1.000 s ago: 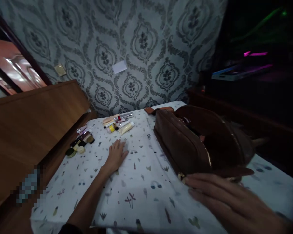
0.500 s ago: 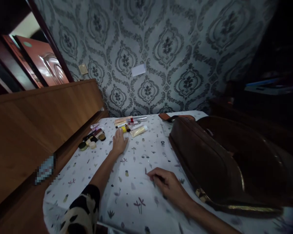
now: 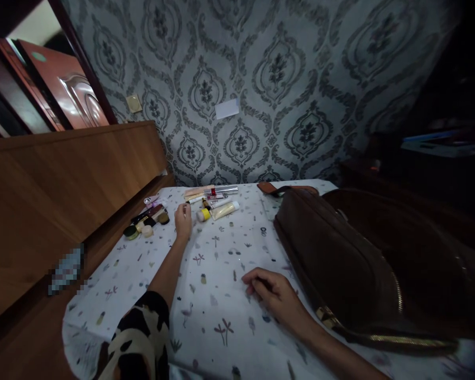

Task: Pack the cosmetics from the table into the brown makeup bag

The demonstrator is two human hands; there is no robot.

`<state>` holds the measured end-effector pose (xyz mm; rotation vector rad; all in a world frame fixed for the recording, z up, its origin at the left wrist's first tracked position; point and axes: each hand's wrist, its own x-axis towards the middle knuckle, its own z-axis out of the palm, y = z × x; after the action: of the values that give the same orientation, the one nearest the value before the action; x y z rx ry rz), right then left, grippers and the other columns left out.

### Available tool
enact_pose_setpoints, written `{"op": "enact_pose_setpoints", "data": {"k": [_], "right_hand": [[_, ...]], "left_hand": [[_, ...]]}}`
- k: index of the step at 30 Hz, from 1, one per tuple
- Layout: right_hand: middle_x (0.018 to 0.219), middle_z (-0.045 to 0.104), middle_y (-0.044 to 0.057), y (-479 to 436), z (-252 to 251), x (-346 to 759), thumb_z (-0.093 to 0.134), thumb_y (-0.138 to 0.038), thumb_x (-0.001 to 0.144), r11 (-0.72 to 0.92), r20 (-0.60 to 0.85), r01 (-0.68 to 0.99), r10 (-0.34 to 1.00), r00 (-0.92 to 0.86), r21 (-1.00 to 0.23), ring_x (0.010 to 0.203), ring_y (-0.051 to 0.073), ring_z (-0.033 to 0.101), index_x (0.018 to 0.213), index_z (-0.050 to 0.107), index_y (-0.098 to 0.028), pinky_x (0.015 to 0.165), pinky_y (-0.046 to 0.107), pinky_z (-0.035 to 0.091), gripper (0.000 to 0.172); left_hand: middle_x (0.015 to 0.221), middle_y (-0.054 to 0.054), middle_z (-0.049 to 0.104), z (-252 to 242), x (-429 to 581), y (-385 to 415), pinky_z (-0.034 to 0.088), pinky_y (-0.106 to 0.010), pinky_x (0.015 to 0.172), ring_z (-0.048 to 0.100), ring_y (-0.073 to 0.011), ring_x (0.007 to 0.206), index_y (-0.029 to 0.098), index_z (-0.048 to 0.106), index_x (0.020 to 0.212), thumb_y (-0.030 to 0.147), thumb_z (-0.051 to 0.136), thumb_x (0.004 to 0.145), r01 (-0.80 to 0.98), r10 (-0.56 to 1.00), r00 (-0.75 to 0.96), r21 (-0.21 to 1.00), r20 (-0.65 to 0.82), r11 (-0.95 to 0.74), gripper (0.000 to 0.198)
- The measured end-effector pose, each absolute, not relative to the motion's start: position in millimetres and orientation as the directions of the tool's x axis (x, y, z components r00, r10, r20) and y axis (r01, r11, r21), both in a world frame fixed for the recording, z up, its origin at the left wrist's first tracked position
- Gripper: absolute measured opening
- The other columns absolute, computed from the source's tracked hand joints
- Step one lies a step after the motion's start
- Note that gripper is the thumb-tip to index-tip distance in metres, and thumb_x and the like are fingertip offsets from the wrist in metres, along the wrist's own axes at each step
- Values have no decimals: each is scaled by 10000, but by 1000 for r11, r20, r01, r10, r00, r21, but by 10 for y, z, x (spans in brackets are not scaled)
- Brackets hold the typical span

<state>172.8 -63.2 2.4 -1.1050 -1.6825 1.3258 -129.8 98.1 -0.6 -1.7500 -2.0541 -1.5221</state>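
My left hand (image 3: 183, 221) is at the far part of the cloth-covered table, left of a small yellow-and-white jar (image 3: 203, 215). Its fingers are curled together at the tips; what they hold, if anything, is too small to make out. Just past the fingertips lies a slim white tube (image 3: 195, 200). Beside the jar are a cream squeeze tube (image 3: 225, 210) and a silver tube with a red band (image 3: 224, 190). My right hand (image 3: 275, 295) rests low over the patterned cloth (image 3: 217, 264), left of the brown bag, with fingers loosely curled in and nothing visible in them.
A large brown bag (image 3: 320, 253) with a gold zipper lies open on the right, its strap (image 3: 267, 188) at the back. Several small jars and cosmetics, including a dark green-lidded jar (image 3: 131, 232), sit at the left edge by a wooden headboard (image 3: 83, 174). Patterned wallpaper stands behind.
My left hand has drawn left off the small yellow-and-white jar, which now shows fully, and its fingers have curled in. My right hand has barely moved.
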Motion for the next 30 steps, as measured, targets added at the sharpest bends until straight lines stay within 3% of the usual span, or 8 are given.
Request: {"op": "enact_pose_setpoints", "data": {"k": [3,5,9,12,15,19,24,30], "right_hand": [[663,656,51,-620,39,1733,481,-466,729,100,36,156,929,-369,-983,581,146,522,825,676,-147,543,256,374,385],[648,654,49,-610,42,1731,486,-453,717,92,38,133,931,-362,-987,576,145,530,812,673,-149,548,256,386,370],[627,646,39,-597,43,1731,502,-421,708,80,44,89,935,-352,-993,545,134,529,789,671,-155,530,246,397,326],[620,644,31,-588,43,1747,512,-388,723,96,73,57,942,-328,-994,529,126,533,782,674,-159,514,236,402,286],[608,641,25,-565,38,1776,527,-364,719,113,102,21,952,-289,-993,517,122,535,771,673,-160,508,236,411,256],[648,645,29,-526,10,1801,551,-339,716,100,113,-74,970,-213,-992,536,116,549,811,664,-152,513,233,431,239],[725,639,26,-497,-42,1780,557,-317,722,77,103,-142,977,-188,-987,570,114,587,854,623,-154,500,218,449,219],[761,587,-8,-525,-49,1746,507,-198,763,63,87,-136,980,-178,-989,569,81,583,896,578,-155,483,172,438,157]], "left_hand": [[1248,-138,649,-8,-1178,920,412,-423,1048,557,-256,1211,168,603,1248,433,463,989,783,773,-267,597,576,-174,396],[1241,-118,671,2,-1093,869,415,-392,1039,567,-259,1208,190,631,1235,446,510,959,790,808,-177,571,562,-223,395],[871,-52,731,48,-1018,783,483,-317,836,666,-205,851,195,712,987,484,406,990,792,851,-94,557,517,-251,421],[733,-35,685,82,-1001,753,480,-290,748,644,-177,717,174,692,946,487,260,1025,795,862,-103,562,497,-229,539],[829,-50,715,94,-928,722,491,-304,802,663,-192,818,184,686,978,482,286,1019,800,884,-32,542,466,-257,500],[1151,-92,712,73,-731,623,452,-393,1000,622,-255,1107,202,667,1137,490,427,978,801,899,116,495,422,-335,407],[1361,-127,604,92,-502,439,400,-472,1093,543,-297,1261,202,505,1379,524,521,937,764,882,257,475,395,-436,547],[1320,-91,620,183,-216,189,389,-406,1132,527,-243,1301,232,626,1191,425,475,966,599,777,477,495,410,-629,333]]}}
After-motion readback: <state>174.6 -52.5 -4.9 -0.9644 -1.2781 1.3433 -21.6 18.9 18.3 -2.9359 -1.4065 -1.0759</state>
